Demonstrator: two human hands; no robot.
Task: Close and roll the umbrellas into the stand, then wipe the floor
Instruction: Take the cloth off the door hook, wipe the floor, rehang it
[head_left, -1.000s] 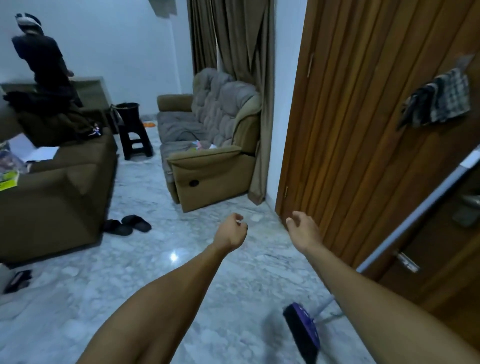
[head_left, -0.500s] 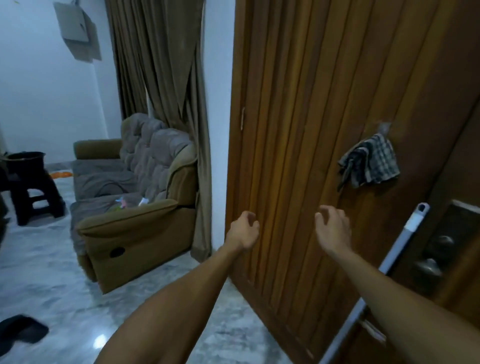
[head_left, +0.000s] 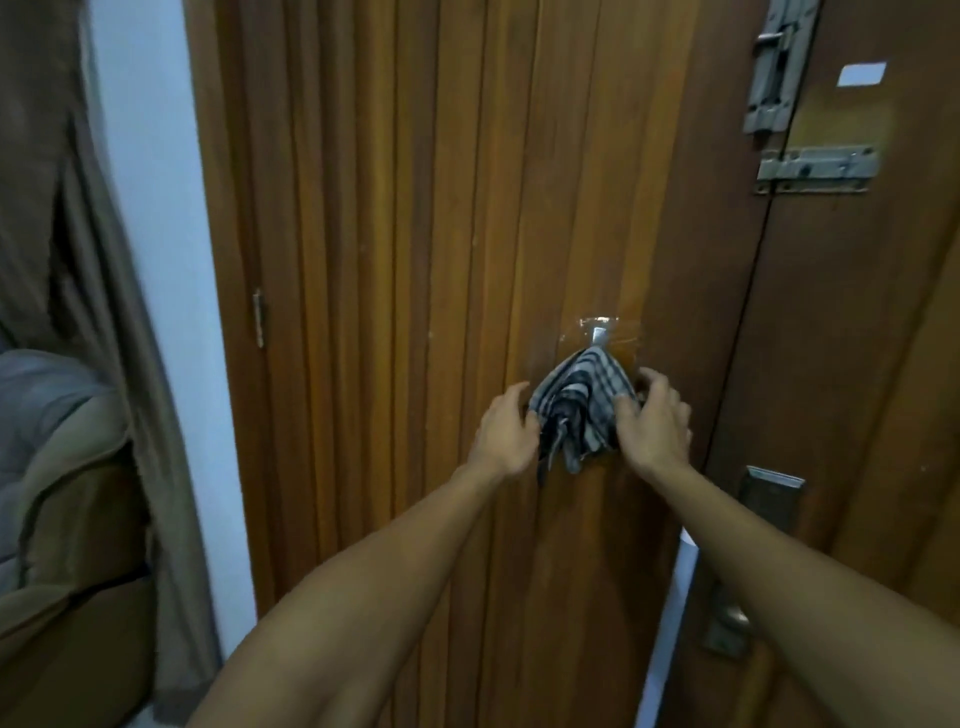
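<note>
A grey and black checked cloth (head_left: 582, 402) hangs bunched from a small metal hook (head_left: 598, 333) stuck on the wooden door (head_left: 395, 260). My left hand (head_left: 506, 431) is cupped against the cloth's left edge, fingers apart. My right hand (head_left: 652, 421) closes on the cloth's right side, thumb on the front and fingers behind. No umbrella, stand or floor shows in this view.
A white mop handle (head_left: 675, 597) leans against the door below my right forearm. A metal door handle (head_left: 727, 623) and two bolts (head_left: 810, 166) sit on the right. A brown curtain (head_left: 93, 260) and a brown armchair (head_left: 57, 519) stand at the left.
The view swung up from the floor and sofas onto the door. Both hands rose from empty air to either side of the hanging cloth, and the right hand took hold of it.
</note>
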